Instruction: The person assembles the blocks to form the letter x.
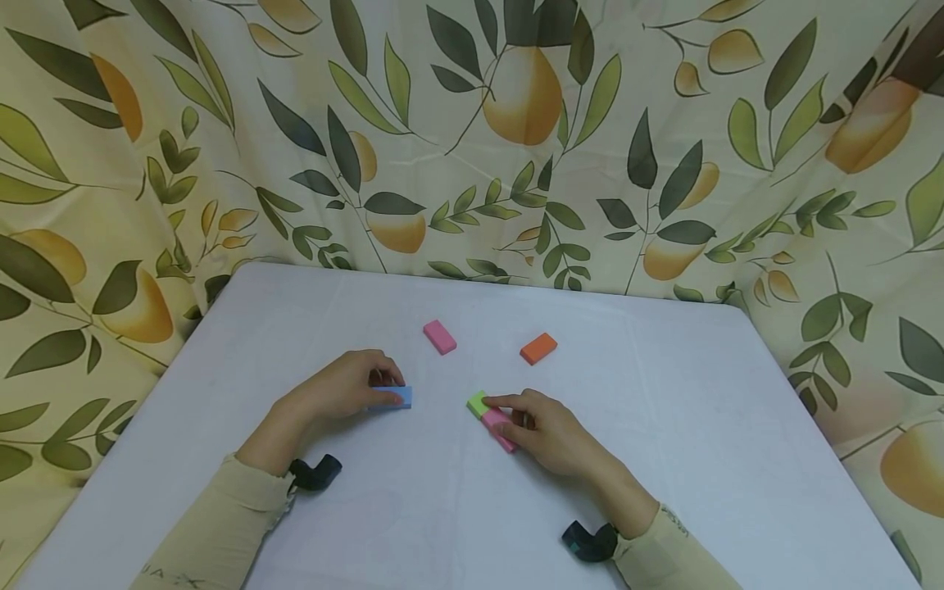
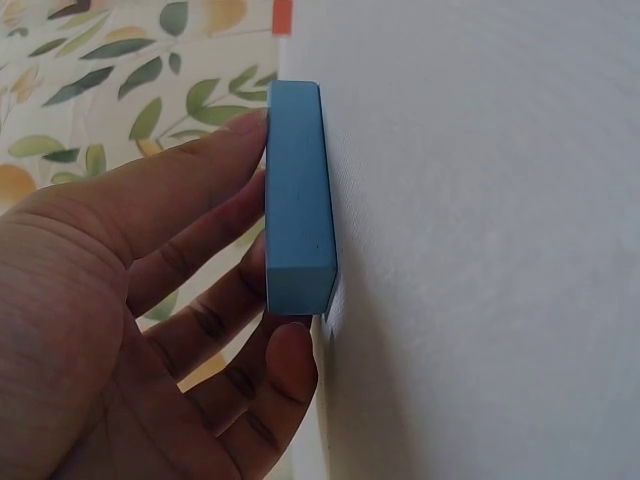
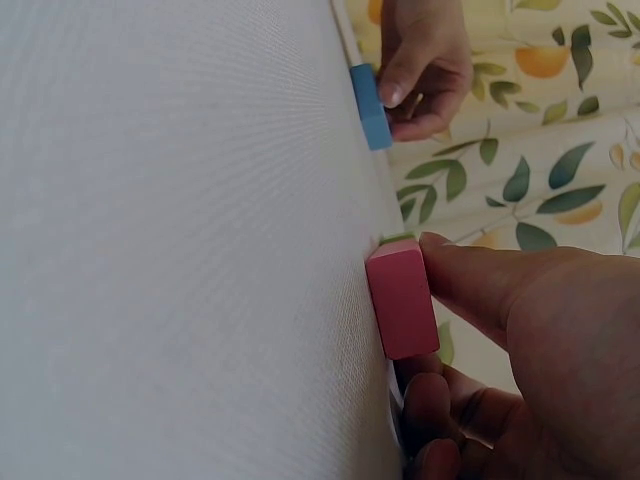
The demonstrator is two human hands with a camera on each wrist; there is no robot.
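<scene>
My left hand (image 1: 347, 385) pinches a blue rectangular block (image 1: 394, 398) close over the white table. Seen from the left wrist, the blue block (image 2: 298, 190) lies between thumb and fingers, one long face turned to the camera. To the right, my right hand (image 1: 549, 430) grips a pink block (image 1: 497, 428), with its index finger reaching onto a green block (image 1: 477, 404) at the pink one's far end. The right wrist view shows the near end of that pink block (image 3: 403, 300) between thumb and curled fingers; only a sliver of green shows behind it.
Farther back on the white table (image 1: 354, 319) lie a second pink block (image 1: 440, 337) and an orange block (image 1: 539, 349), apart from each other. A curtain (image 1: 457, 188) with fruit and leaves hangs along the table's back edge.
</scene>
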